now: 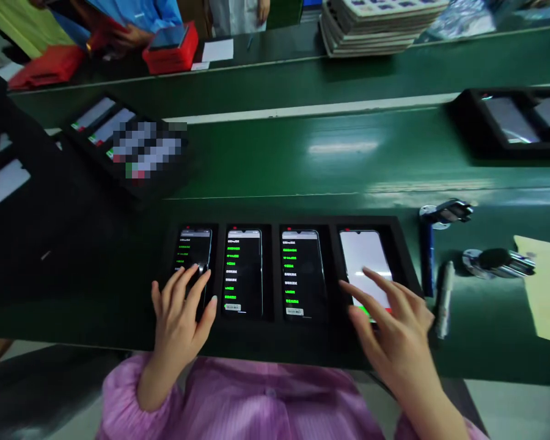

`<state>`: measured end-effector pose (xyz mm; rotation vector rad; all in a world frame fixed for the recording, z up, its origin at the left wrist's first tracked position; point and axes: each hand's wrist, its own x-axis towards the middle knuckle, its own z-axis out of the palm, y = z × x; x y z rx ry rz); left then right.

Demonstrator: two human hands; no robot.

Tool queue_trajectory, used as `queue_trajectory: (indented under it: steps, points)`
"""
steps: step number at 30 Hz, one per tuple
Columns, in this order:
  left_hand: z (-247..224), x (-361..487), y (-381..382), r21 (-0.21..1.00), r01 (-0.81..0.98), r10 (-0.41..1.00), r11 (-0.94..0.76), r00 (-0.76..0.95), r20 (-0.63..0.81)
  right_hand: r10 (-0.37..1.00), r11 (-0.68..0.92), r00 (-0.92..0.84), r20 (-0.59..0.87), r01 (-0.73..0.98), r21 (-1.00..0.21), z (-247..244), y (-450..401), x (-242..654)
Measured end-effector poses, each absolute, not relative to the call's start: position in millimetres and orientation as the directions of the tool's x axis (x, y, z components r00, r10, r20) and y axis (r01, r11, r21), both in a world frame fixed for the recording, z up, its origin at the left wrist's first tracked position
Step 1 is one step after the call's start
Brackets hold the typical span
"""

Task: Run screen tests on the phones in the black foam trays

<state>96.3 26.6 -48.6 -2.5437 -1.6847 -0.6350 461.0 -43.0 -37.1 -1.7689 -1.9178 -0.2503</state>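
Your right hand (401, 330) and left hand (178, 324), fingers (367, 302) apart, overlie the tray's (402, 244) end phones (360, 250): likely touch-testing; next wants light taps.

My two hands are over a black tray (407, 256) on the green surface (266, 162), which holds four phones in a row of slots. My left hand (178, 318), fingers spread, covers the lower part of the leftmost phone (192, 244); I can't tell whether the fingertips touch it. The second phone (245, 275) and third phone (303, 275) show lists in green and white on black. My right hand (398, 324) reaches over the rightmost phone (360, 247), whose screen is white. Right of the tray lie a pale pen (446, 299) and yellow paper (547, 287). On the far side are a stack of trays (376, 30) and a red box (174, 58).
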Motion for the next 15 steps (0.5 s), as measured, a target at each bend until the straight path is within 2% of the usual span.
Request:
queue_trajectory:
  steps: [4, 7, 9, 12, 15]
  points:
    - [-40.9, 114.4, 44.4, 0.163, 0.929, 0.916, -0.332, 0.277, 0.29, 0.888, 0.229, -0.136, 0.439, 0.959, -0.166, -44.1, 5.5, 441.4]
    - [-34.0, 130.0, 53.0, 0.148, 0.926, 0.917, -0.348, 0.303, 0.26, 0.882, 0.237, -0.159, 0.444, 0.963, -0.126, -45.0, 18.1, 438.7]
    - [-31.6, 140.4, 56.6, 0.144, 0.915, 0.91, -0.377, 0.337, 0.24, 0.871, 0.201, -0.108, 0.479, 0.969, -0.146, -44.4, 13.4, 449.5]
    - [-31.2, 147.4, 59.0, 0.161, 0.906, 0.909, -0.393, 0.355, 0.219, 0.851, 0.082, 0.062, 0.521, 0.965, -0.248, -42.0, -3.6, 479.2]
    - [-33.9, 133.4, 61.5, 0.212, 0.907, 0.92, -0.365, 0.316, 0.231, 0.866, -0.016, 0.136, 0.482, 0.97, -0.244, -40.5, -17.0, 509.0]
